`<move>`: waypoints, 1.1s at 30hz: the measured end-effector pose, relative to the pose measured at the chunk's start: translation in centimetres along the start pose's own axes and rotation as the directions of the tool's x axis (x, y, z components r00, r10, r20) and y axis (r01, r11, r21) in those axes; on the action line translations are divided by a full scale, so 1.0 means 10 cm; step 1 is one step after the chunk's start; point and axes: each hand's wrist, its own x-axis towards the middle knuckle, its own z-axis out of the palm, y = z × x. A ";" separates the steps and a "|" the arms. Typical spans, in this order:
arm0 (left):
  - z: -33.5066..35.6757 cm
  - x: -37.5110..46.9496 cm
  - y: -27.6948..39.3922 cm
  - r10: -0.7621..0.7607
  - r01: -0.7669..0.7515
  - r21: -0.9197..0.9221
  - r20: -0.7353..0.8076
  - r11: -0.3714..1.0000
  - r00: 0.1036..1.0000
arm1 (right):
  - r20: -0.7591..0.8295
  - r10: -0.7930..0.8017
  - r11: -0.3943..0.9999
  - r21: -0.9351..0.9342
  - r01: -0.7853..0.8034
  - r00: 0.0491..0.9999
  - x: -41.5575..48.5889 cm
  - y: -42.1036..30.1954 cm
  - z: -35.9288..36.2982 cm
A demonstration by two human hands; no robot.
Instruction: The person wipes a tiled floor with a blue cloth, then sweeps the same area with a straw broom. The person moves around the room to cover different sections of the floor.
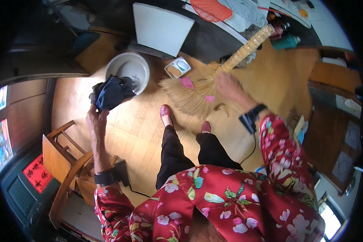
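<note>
My left hand [97, 118] grips a bundle of dark blue and black cloth [113, 92] at its lower end. In the view, the cloth overlaps the near rim of a pale round bucket [127, 60]; whether it touches is unclear. With my right hand [229, 86], slightly blurred, I hold a straw broom [187, 99] where the bristles meet the handle. Its tape-wrapped handle [245, 50] points up and away to the right, while the fan of straw, marked with pink patches, spreads leftward above the floor. My fingers are partly hidden.
A white divided tray [178, 67] lies between bucket and broom. Behind it, a white panel [161, 28] leans against a dark counter front. A wooden chair [68, 163] stands close on my left. Green bottle [286, 41] at far right. Cables hang from both wrist straps.
</note>
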 end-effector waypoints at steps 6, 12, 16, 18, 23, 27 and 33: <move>0.20 -0.10 -0.64 0.158 -0.151 0.173 -0.026 0.973 0.987 | -0.027 -0.071 0.875 -0.481 0.050 0.997 0.76 0.73 -0.44; 0.44 -0.80 -0.89 0.125 -0.207 0.234 0.324 0.950 0.938 | 0.223 0.333 0.690 -0.720 -0.076 0.916 0.82 0.80 -0.64; 0.66 -0.68 -0.75 0.046 -0.165 0.239 0.436 0.957 0.899 | 0.134 0.248 0.668 -0.741 -0.069 0.959 0.44 0.87 -0.42; 0.84 -0.48 -0.62 0.049 -0.171 0.216 0.476 0.961 0.878 | 0.254 0.239 0.754 -0.657 -0.014 0.937 0.12 1.02 -0.21; 1.33 0.08 -0.37 0.136 -0.216 0.112 0.486 0.970 0.863 | 0.064 0.298 0.925 -0.263 -0.272 0.952 -1.14 1.53 0.14; 1.63 0.16 -0.42 0.088 -0.184 0.138 0.515 0.973 0.853 | 0.253 0.607 0.794 -0.140 -0.592 0.754 -2.57 1.66 -0.02; 1.58 -0.49 -0.75 -0.218 0.112 0.214 0.573 0.970 0.790 | 0.435 0.792 0.459 0.039 -0.888 0.429 -4.34 1.50 0.17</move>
